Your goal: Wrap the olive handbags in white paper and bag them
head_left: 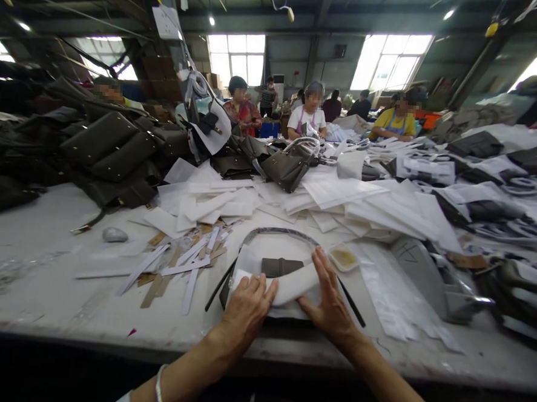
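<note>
A dark grey handbag (283,265) lies on the table in front of me, its wrapped handle (280,232) arching away from me. Across its front runs a folded white foam sheet (293,285). My left hand (249,303) presses down on the left part of the sheet with its fingers curled over it. At the right end, my right hand (329,295) has the sheet between its thumb and its long, nearly straight fingers. Dark straps (352,303) stick out on both sides of the bag, and its lower part is mostly hidden by the sheet and my hands.
Paper and cardboard strips (187,263) lie to the left, near a grey lump (114,234). A small dish (343,257) sits right of the bag, beside clear plastic sleeves (394,293). White sheets (364,201) and dark bags (112,149) are piled behind. Several people work farther back.
</note>
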